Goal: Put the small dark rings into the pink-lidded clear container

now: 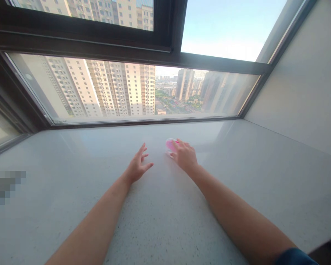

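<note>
My right hand [185, 156] rests on a wide pale stone window ledge [71, 176] with its fingers closed over a small pink object [170, 144], which looks like a brush or sponge pressed against the ledge. Only the object's far left end shows past my fingers. My left hand [138, 165] lies flat on the ledge just left of it, fingers stretched out and apart, holding nothing. Both bare forearms reach in from the bottom of the view.
A dark-framed window [143, 121] runs along the ledge's far edge, with tall apartment blocks outside. A pale side wall [306, 92] bounds the ledge on the right. The ledge's near right edge [328, 239] drops off at the bottom right corner.
</note>
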### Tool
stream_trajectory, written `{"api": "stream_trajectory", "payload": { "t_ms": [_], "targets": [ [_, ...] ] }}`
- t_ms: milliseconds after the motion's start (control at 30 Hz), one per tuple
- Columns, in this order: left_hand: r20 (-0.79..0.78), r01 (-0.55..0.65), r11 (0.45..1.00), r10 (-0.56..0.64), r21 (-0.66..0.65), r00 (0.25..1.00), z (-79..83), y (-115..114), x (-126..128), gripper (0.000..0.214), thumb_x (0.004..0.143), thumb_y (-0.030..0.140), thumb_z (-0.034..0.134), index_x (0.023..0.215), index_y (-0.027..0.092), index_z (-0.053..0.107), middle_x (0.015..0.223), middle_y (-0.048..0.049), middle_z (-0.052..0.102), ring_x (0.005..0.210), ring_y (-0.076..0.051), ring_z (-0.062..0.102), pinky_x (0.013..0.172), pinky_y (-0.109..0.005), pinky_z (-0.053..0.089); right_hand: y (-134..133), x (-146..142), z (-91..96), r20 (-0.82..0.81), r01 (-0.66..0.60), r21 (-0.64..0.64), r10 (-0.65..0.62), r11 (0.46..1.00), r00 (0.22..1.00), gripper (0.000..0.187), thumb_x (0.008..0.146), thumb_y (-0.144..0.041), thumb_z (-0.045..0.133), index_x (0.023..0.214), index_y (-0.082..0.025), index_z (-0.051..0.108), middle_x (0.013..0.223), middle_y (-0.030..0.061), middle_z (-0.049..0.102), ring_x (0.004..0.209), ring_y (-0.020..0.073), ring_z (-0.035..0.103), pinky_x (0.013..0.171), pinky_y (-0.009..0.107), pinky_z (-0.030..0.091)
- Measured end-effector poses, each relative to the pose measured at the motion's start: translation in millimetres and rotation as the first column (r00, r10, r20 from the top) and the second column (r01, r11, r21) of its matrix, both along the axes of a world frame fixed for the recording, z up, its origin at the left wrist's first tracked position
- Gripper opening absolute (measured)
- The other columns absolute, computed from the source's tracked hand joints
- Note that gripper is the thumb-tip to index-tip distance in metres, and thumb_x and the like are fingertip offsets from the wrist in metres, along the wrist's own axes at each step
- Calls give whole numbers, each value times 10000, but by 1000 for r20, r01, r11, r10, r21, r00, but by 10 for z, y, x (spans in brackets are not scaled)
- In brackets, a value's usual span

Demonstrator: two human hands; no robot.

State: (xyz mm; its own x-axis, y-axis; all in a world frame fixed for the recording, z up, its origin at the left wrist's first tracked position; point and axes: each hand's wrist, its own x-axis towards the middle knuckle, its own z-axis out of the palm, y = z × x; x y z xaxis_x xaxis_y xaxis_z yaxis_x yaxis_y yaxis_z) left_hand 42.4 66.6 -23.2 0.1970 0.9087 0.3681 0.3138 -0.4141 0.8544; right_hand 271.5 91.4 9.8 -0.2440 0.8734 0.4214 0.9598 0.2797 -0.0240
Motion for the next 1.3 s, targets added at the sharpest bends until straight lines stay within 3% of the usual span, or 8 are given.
{"api": "stream_trajectory", "payload": {
  "t_ms": [167,367,533,700,833,1000,1133,1300],
  "targets": [
    [-225,-60,993,81,98,971,6,9,22,658,723,233,599,1318,199,320,1273,-155,465,1068,-246,524,896,-433,410,307,491,-71,-70,370,44,-367,928,928,515,802,-327,478,1286,-172,395,1292,182,390,1049,348,392,767,482,370],
    [-297,-24,993,58,116,953,60,10,27,294,695,212,592,985,175,623,977,-86,627,885,-223,581,832,-375,442,391,611,-129,-158,402,69,-388,913,908,486,775,-279,500,1254,-229,435,1287,129,393,1053,301,404,797,426,373],
    [-323,-17,990,63,143,944,121,-15,49,145,678,193,594,801,177,669,923,-73,638,894,-217,578,831,-335,436,421,625,-142,-220,379,51,-360,924,907,481,759,-341,525,1226,-238,473,1272,130,415,1080,300,399,816,432,368],
    [-328,-97,978,154,185,932,134,-70,96,130,722,229,555,656,174,653,716,-37,632,678,-167,571,673,-278,442,327,503,-92,-194,448,160,-417,880,888,591,742,-388,546,1283,-210,388,1402,157,226,1269,371,132,886,590,191],
    [-311,-234,944,300,234,902,133,-99,97,229,751,288,533,559,172,580,595,-8,571,576,-143,514,602,-251,397,128,220,-22,-205,253,250,-204,935,957,494,758,-279,529,1230,-168,434,1375,156,289,1269,323,182,945,534,151],
    [-277,-413,867,484,278,830,153,-87,103,248,764,326,496,555,192,483,521,35,443,512,-132,425,539,-234,326,-121,-241,-72,-287,-234,135,264,963,921,145,785,-232,478,869,-162,573,932,96,590,897,206,512,795,319,367],
    [-324,-407,875,477,264,817,144,-202,54,267,758,306,478,525,202,400,481,65,345,471,-109,353,494,-213,262,-190,-457,-233,-327,-430,-123,373,894,869,188,743,-294,544,615,-158,523,592,-3,515,546,115,424,533,220,307],
    [-439,-264,939,337,220,833,131,-558,-280,340,749,300,483,486,196,294,479,74,270,468,-85,287,474,-204,208,-120,-429,-329,-326,-486,-248,400,838,857,341,745,-359,519,496,-132,466,474,-47,327,477,68,261,468,217,153]
  ]
}}
